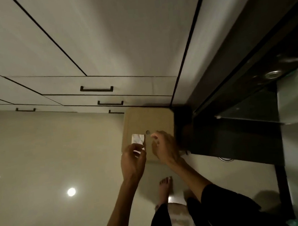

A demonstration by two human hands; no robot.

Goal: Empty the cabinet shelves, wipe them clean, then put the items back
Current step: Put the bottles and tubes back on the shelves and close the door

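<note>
1. The left hand (132, 160) has its fingers curled round a white cloth (138, 140), above a cardboard box (149, 120) on the floor (46, 153).
2. The right hand (164, 146) hovers over the box, fingers loosely bent, holding nothing.
3. The dark cabinet (239, 120) stands just right of the box; white drawers (96, 85) lie beyond.

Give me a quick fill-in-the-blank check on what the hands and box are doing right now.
1. The left hand holds a small ____ piece of paper.
2. The cardboard box stands on the ____.
3. The box sits in front of white drawers with dark ____.
4. The right hand hovers over the ____.

Missing words: white; floor; handles; box
</note>
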